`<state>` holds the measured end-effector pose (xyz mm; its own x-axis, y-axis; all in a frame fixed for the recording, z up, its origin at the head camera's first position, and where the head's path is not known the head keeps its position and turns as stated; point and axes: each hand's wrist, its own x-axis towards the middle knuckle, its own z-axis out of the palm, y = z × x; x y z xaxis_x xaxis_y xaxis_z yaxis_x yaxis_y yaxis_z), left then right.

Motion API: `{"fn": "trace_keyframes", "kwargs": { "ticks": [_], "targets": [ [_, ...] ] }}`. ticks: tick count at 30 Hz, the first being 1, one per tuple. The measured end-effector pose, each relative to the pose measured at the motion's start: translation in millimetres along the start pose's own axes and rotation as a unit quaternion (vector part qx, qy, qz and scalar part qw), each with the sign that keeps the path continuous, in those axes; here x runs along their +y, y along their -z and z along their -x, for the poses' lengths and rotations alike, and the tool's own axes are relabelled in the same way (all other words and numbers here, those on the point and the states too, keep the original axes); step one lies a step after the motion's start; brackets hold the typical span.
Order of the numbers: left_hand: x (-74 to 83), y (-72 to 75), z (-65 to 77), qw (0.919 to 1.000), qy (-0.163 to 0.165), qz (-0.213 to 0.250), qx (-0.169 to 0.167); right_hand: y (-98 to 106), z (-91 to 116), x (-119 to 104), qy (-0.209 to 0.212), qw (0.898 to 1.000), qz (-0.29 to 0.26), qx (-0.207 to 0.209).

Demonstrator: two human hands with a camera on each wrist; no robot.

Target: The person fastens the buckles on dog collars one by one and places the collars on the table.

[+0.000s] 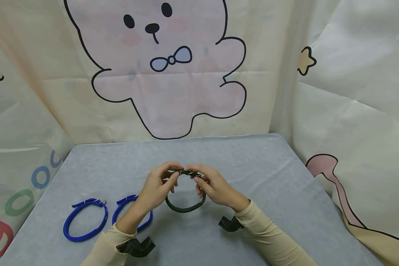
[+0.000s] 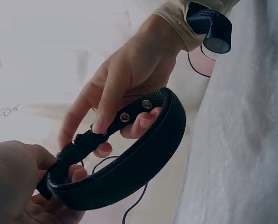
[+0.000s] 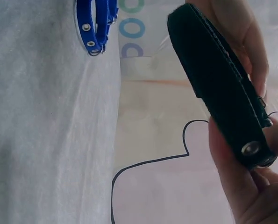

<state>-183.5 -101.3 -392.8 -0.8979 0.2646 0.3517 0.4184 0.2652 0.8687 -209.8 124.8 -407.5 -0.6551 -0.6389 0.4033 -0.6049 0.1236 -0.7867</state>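
Observation:
Both hands hold up a dark green collar (image 1: 185, 209), closed into a loop, above the grey table. My left hand (image 1: 157, 186) pinches its upper strap on the left, thumb in front. Opposite it, my right hand (image 1: 216, 184) grips the strap between thumb and fingers. Metal-rimmed holes line the strap, seen close up on the collar (image 2: 134, 172) in the left wrist view. In the right wrist view a round metal stud shows near the end of the collar (image 3: 218, 79). The buckle area lies between the fingertips, partly covered by them.
Two blue collars lie looped on the table (image 1: 252, 159) at the left: one farther out (image 1: 83, 236), the other blue collar (image 1: 147, 223) partly behind my left forearm. Dark wrist camera mounts sit at both cuffs. A printed cloth backdrop (image 1: 259, 122) rises behind and beside the table.

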Motion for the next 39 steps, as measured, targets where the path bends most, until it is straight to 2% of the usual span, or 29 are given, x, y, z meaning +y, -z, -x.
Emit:
{"fn": "trace_keyframes", "kwargs": {
  "ticks": [7, 10, 12, 17, 20, 23, 25, 31, 39],
  "targets": [
    [0.4, 7.1, -1.8, 0.9970, 0.040, -0.051, -0.042, 2, -1, 2, -0.079, 0.996, -0.030, 0.026],
    [0.5, 10.7, -2.9, 0.9949, 0.055, -0.070, -0.047, 2, -2, 3, -0.101, 0.993, -0.050, 0.030],
    [0.0, 13.2, -3.4, 0.9945, 0.063, -0.075, -0.039, 3, -2, 4, -0.107, 0.992, -0.057, 0.026],
    [-4.4, 20.9, -5.1, 0.9928, 0.079, -0.090, 0.005, 7, -3, 7, -0.121, 0.991, -0.063, 0.009],
    [-8.3, 25.2, -5.5, 0.9912, 0.103, -0.079, 0.026, 9, -3, 11, -0.134, 0.988, -0.081, -0.006],
    [-13.3, 28.8, -4.3, 0.9907, 0.118, -0.061, 0.029, 10, -3, 17, -0.148, 0.983, -0.104, -0.025],
    [-18.6, 30.8, -1.5, 0.9912, 0.124, -0.046, 0.017, 10, -3, 20, -0.161, 0.979, -0.120, -0.035],
    [-37.2, 39.6, 12.8, 0.9870, 0.147, -0.007, -0.066, 5, -1, 33, -0.189, 0.971, -0.141, -0.052],
    [-47.3, 48.4, 22.0, 0.9811, 0.124, 0.025, -0.146, -2, 2, 41, -0.210, 0.962, -0.164, -0.054]
  ]
}}
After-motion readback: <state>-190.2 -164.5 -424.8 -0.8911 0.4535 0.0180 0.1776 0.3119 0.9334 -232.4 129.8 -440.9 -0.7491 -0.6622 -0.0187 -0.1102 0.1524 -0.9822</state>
